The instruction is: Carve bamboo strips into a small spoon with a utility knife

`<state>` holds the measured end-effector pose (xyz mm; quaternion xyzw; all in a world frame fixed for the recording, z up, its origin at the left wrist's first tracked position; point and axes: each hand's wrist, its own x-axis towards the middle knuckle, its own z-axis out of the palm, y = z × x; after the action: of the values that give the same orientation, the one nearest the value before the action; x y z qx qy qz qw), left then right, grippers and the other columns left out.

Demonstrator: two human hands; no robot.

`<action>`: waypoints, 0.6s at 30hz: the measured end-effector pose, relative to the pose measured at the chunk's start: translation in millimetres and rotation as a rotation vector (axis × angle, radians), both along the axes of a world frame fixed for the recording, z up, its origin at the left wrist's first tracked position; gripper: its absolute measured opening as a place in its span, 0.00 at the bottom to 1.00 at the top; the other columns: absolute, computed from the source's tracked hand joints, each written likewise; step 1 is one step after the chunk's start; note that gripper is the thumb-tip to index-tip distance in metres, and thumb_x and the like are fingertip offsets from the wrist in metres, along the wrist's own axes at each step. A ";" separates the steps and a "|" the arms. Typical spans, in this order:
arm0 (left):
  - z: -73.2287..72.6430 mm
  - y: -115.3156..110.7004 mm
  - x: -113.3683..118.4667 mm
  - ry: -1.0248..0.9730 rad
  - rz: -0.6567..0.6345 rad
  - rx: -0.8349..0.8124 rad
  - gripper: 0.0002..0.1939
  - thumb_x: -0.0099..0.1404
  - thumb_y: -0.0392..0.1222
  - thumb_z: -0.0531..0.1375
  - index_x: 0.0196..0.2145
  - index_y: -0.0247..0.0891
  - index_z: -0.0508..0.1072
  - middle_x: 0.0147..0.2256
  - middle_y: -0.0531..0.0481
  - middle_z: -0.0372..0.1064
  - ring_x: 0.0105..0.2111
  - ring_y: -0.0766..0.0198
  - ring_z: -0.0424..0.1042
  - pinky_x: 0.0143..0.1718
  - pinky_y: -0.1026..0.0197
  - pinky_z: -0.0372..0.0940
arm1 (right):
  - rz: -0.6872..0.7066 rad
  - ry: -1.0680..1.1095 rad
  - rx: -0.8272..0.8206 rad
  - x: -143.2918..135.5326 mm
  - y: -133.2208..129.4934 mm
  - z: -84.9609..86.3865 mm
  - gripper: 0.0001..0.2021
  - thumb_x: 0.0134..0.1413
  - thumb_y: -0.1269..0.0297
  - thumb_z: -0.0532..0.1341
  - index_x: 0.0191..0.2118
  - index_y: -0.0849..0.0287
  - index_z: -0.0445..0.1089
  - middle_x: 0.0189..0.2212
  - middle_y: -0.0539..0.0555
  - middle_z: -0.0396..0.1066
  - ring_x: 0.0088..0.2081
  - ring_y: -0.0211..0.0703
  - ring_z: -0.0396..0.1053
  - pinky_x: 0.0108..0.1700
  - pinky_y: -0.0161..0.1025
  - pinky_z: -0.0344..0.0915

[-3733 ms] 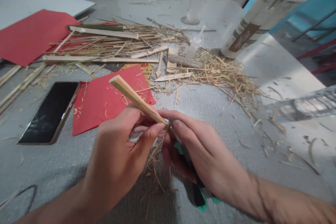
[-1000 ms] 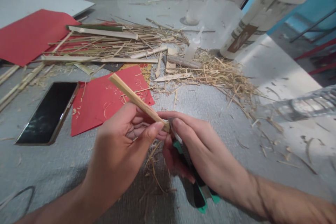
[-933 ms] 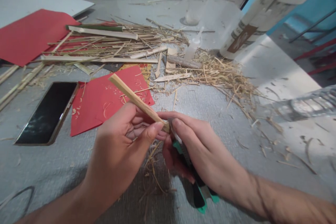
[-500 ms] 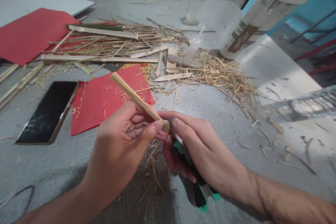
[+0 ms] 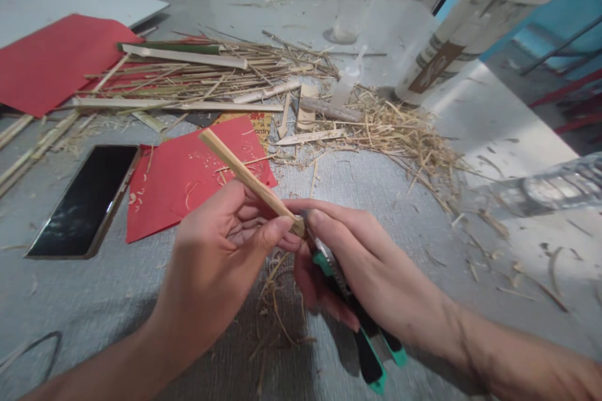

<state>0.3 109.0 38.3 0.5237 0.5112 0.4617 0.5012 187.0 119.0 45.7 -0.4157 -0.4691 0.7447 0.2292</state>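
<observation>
A slim bamboo strip [image 5: 247, 178] slants across the middle of the view, its far end over red paper. My left hand [image 5: 221, 244] pinches its near end between thumb and fingers. My right hand [image 5: 362, 257] is closed around a knife [image 5: 371, 351] with black-and-green handle parts. The metal edge by my right thumb meets the near end of the strip, and the fingertips of both hands nearly touch there. Part of the knife lies hidden under my right palm, so its exact form cannot be made out.
A phone [image 5: 84, 200] lies left of shaving-strewn red paper [image 5: 164, 182]. Behind are bamboo sticks [image 5: 202, 72], a straw heap [image 5: 409, 138], a small plastic bottle [image 5: 347, 84] and a glass jar [image 5: 355, 6]. On the right are a large white tube [image 5: 475, 31] and a clear bottle [image 5: 555, 188].
The knife's handle ends have swung slightly down and right, with my right fingers shifting along. My left hand and the bamboo strip have barely moved.
</observation>
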 end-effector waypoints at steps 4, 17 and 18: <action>-1.2 -1.7 -0.1 0.080 0.007 0.038 0.02 0.72 0.38 0.68 0.41 0.44 0.79 0.34 0.57 0.84 0.33 0.67 0.87 0.36 0.74 0.80 | -0.008 0.012 -0.003 -0.9 0.9 -0.3 0.25 0.81 0.48 0.49 0.67 0.55 0.71 0.23 0.45 0.71 0.15 0.30 0.60 0.16 0.25 0.58; -2.4 -3.5 -0.1 0.146 0.011 0.066 0.03 0.72 0.41 0.68 0.41 0.46 0.78 0.36 0.57 0.86 0.33 0.66 0.87 0.35 0.71 0.81 | -0.001 -0.005 -0.018 -0.1 1.7 -3.1 0.24 0.80 0.48 0.48 0.60 0.57 0.74 0.22 0.45 0.71 0.15 0.32 0.61 0.16 0.26 0.59; -2.8 -2.7 0.1 0.117 0.009 0.048 0.03 0.72 0.40 0.68 0.41 0.46 0.78 0.36 0.57 0.86 0.33 0.66 0.87 0.35 0.71 0.81 | 0.003 -0.008 -0.016 -0.2 1.7 -3.0 0.25 0.80 0.47 0.48 0.61 0.56 0.74 0.22 0.45 0.71 0.15 0.32 0.61 0.15 0.26 0.58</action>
<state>0.4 106.3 35.5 0.5595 0.5305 0.4449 0.4557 186.8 120.7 42.7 -0.4200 -0.4646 0.7470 0.2230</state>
